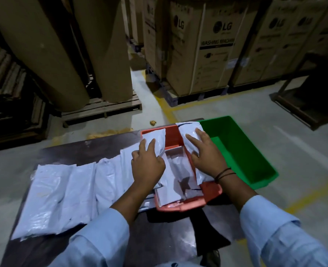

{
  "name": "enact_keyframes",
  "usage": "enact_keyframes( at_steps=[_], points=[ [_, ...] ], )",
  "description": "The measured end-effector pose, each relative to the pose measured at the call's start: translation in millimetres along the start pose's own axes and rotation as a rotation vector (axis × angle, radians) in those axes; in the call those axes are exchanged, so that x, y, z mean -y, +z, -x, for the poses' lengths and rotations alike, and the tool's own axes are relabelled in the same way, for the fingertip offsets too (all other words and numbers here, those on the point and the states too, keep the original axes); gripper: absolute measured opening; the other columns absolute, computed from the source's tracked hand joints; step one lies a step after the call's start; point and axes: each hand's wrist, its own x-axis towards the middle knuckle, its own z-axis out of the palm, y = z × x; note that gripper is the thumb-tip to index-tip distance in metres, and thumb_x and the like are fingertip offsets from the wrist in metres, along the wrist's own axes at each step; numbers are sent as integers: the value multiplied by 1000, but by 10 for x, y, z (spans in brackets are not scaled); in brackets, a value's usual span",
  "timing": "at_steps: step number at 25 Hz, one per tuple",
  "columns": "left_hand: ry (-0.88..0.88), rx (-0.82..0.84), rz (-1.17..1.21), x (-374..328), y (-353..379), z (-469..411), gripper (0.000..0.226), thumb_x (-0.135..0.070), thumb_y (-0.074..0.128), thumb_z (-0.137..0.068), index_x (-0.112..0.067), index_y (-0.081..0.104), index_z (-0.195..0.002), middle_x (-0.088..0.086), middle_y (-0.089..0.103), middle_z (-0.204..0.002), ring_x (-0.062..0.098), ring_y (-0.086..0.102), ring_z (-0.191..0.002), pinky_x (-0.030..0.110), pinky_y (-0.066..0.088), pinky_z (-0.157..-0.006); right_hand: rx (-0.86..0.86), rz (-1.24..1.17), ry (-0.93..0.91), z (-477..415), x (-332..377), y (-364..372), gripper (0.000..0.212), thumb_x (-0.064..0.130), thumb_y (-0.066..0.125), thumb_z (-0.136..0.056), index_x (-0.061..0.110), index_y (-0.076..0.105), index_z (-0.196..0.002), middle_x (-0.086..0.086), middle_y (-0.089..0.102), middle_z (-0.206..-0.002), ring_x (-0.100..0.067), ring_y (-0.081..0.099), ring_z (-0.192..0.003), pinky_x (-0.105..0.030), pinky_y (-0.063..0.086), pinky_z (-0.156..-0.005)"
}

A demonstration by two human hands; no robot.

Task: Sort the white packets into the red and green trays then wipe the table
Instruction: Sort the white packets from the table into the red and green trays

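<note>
The red tray (173, 136) sits at the dark table's right end, with white packets lying flat inside it (175, 182). My left hand (146, 162) grips a white packet (155, 139) leaning on the tray's left wall. Against the tray's right wall stands another white packet (188, 132), and my right hand (205, 153) presses on it, fingers spread over it. The green tray (242, 149) stands to the right of the red one and looks empty. Several more white packets (63, 191) overlap in a row across the left of the table.
The dark table (93, 147) has its far edge just behind the trays. Beyond it are a concrete floor with yellow lines, large brown paper rolls (43, 45) on a wooden pallet and cardboard washing-machine boxes (207, 45). A dark metal frame (309, 101) stands at far right.
</note>
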Motion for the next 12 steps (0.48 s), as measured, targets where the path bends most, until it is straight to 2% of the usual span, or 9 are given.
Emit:
enact_keyframes(
  at_steps=[4, 6, 9, 12],
  points=[
    [4, -13, -31, -624, 320, 46, 66, -26, 52, -91, -30, 34, -154, 2, 24, -165, 38, 38, -136, 47, 41, -108, -13, -41, 10, -48, -718, -194, 68, 21, 50, -77, 23, 48, -144, -18, 33, -156, -36, 32, -143, -46, 36, -113],
    [4, -18, -79, -929, 510, 48, 66, -27, 52, -91, -30, 34, -155, 2, 23, -165, 38, 40, -134, 45, 40, -106, 38, -32, 14, -64, -1104, -250, 69, 24, 48, -75, 22, 49, -144, -18, 32, -156, -37, 32, -143, -47, 38, -112],
    [-52, -27, -57, -1296, 775, 8, 66, -26, 54, -89, -29, 39, -153, 4, 27, -164, 40, 41, -130, 46, 40, -106, 157, 16, 16, -100, -1616, -267, 71, 27, 48, -74, 21, 47, -145, -19, 29, -157, -38, 31, -144, -50, 42, -107],
    [-108, -36, -38, -1567, 996, 31, 64, -27, 56, -91, -29, 40, -152, 3, 27, -164, 40, 38, -132, 49, 39, -107, 372, 130, 34, -148, -1963, -204, 73, 25, 54, -82, 27, 31, -152, -14, 12, -163, -36, 16, -148, -50, 37, -110]
  ],
)
